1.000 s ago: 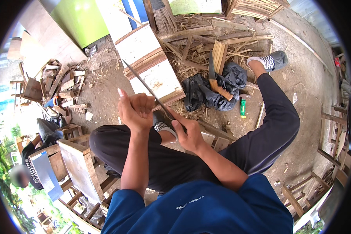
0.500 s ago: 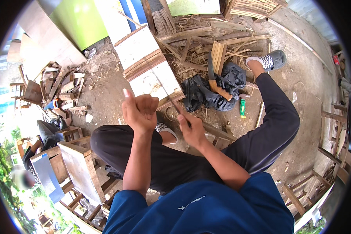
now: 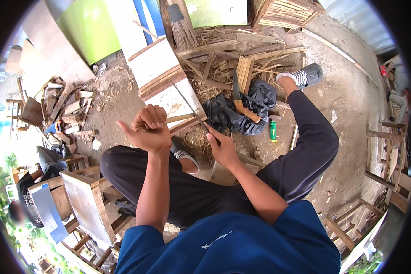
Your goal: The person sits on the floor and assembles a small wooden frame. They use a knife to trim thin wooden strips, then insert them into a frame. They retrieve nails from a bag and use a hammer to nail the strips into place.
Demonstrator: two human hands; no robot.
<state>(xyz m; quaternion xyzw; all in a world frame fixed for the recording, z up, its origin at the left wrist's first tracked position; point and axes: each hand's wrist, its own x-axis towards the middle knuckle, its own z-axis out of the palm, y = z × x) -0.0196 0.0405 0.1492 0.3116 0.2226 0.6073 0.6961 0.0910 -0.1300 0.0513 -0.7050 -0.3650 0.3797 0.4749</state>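
My left hand (image 3: 149,130) is palm up with its fingers curled and its thumb sticking out to the left. A short pale wooden strip (image 3: 180,118) comes out of its right side. My right hand (image 3: 222,148) is wrapped round the lower end of a long, thin, dark blade (image 3: 185,99), whose grip is hidden in the fist. The blade slants up and left over a white board (image 3: 171,102) and passes the strip's right end; I cannot tell whether they touch. Brown wooden strips (image 3: 163,82) lie across the board.
Beside the board are black plastic bags (image 3: 219,114), a wooden-handled saw (image 3: 244,107) and a green-handled tool (image 3: 273,131). Wood scraps (image 3: 68,105) are piled at left, with a broom (image 3: 180,27) at the top. Wooden frames (image 3: 86,201) stand at lower left, near another person (image 3: 29,196).
My left hand has turned and shifted slightly left and down, and the wooden strip now shows beside it. The right hand still grips the blade. The whole view has shifted a little.
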